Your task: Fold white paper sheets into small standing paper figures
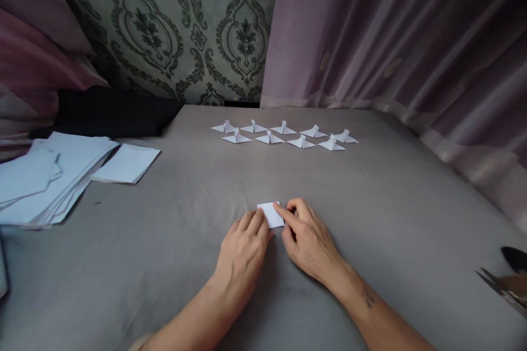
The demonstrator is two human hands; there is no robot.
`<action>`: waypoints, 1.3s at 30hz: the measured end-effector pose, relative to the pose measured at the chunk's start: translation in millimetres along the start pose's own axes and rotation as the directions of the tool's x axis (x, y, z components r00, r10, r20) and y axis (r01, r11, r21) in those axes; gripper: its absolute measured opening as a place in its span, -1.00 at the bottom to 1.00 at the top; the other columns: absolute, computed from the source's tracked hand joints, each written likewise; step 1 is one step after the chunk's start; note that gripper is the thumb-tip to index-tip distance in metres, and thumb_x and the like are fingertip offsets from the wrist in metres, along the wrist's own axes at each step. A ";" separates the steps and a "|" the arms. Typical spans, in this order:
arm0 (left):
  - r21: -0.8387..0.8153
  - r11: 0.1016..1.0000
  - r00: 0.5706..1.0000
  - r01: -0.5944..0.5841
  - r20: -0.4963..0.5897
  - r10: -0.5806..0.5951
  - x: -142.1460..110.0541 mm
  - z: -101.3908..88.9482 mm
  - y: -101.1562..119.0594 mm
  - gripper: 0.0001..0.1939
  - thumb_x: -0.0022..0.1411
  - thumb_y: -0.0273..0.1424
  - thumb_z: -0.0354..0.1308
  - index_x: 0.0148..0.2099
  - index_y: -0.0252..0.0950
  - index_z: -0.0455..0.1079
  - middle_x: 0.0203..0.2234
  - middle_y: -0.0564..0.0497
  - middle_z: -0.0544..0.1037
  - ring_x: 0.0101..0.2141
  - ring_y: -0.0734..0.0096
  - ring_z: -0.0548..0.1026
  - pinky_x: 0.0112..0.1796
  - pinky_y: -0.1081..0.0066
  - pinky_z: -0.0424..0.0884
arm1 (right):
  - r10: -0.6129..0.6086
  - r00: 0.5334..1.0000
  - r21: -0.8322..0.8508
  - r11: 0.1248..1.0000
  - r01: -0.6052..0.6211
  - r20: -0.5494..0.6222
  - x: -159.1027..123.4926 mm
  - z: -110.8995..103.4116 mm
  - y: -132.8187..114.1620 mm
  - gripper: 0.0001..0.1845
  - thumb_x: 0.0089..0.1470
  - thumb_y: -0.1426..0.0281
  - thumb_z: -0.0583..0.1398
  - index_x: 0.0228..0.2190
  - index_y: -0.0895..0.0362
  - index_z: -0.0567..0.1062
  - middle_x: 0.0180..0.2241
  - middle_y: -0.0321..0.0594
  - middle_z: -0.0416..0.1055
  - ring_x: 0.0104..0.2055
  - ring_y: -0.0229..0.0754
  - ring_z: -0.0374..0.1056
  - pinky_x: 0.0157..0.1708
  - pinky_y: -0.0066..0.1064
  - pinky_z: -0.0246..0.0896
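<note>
Nine small folded white paper figures (269, 138) stand in two rows on a grey cloth surface (197, 279). On the person's side of those figures, well apart from them, a small white square of paper (272, 217) lies flat between the two hands. The left hand (245, 241) has its fingers bent close together over the paper's left edge; I can't tell whether they pinch it. The right hand (308, 238) stretches its index finger to the far edge, its other fingers curled; whether they grip I can't tell either. Left of the figures sit a loose pile of large white sheets (78, 167) and a smaller stack of white paper (127, 163). Behind the figures hangs a long mauve curtain (329, 38).
</note>
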State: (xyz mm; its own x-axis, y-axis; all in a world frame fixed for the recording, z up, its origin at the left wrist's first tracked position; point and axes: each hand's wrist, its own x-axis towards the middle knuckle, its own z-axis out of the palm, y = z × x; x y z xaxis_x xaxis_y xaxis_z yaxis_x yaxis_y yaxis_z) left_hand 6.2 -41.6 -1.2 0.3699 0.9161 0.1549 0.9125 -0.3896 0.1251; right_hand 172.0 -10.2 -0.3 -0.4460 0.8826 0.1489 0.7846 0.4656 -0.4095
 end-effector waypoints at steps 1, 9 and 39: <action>0.004 1.000 1.000 -0.001 0.017 0.001 1.9 -1.5 -0.6 -0.74 0.30 -0.47 -0.08 -0.05 -0.39 0.38 -0.04 -0.23 0.47 -0.12 0.09 0.46 -0.18 0.17 0.43 | 0.002 1.000 0.005 1.000 -0.002 -0.002 -0.2 -0.5 -0.5 -0.46 0.04 0.56 0.05 0.08 0.06 0.34 -0.18 -0.10 0.27 -0.17 -0.11 0.27 -0.14 -0.21 0.28; -0.005 0.999 0.998 -0.045 -0.037 0.045 2.3 2.3 -2.2 -0.72 0.23 -0.61 -0.11 -0.07 -0.40 0.34 -0.06 -0.27 0.45 -0.14 0.13 0.43 -0.21 0.18 0.39 | -0.037 0.996 0.036 0.999 0.040 -0.078 -0.9 -2.2 -1.4 -0.53 0.03 0.49 0.11 0.02 0.04 0.36 -0.19 -0.13 0.31 -0.19 -0.13 0.30 -0.17 -0.27 0.29; -0.505 0.830 0.932 0.236 -0.124 -0.341 4.9 10.7 -20.4 -0.82 0.24 -0.39 0.03 -0.34 -0.35 0.41 -0.31 -0.12 0.40 -0.27 0.25 0.33 -0.19 0.22 0.31 | 0.147 0.975 0.254 0.962 -0.102 -0.164 3.0 10.3 1.8 -0.85 0.10 0.36 0.17 -0.47 0.12 0.48 -0.15 -0.14 0.35 -0.09 -0.09 0.27 -0.05 -0.20 0.20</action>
State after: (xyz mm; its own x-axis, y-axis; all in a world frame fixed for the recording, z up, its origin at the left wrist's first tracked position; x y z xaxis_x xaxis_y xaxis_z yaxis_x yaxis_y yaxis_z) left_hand -8.8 -28.2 -13.5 0.0124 0.9747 0.2231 0.7566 -0.1550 0.6352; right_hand 167.7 -7.4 -9.8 -0.2490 0.9401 0.2326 0.6910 0.3408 -0.6375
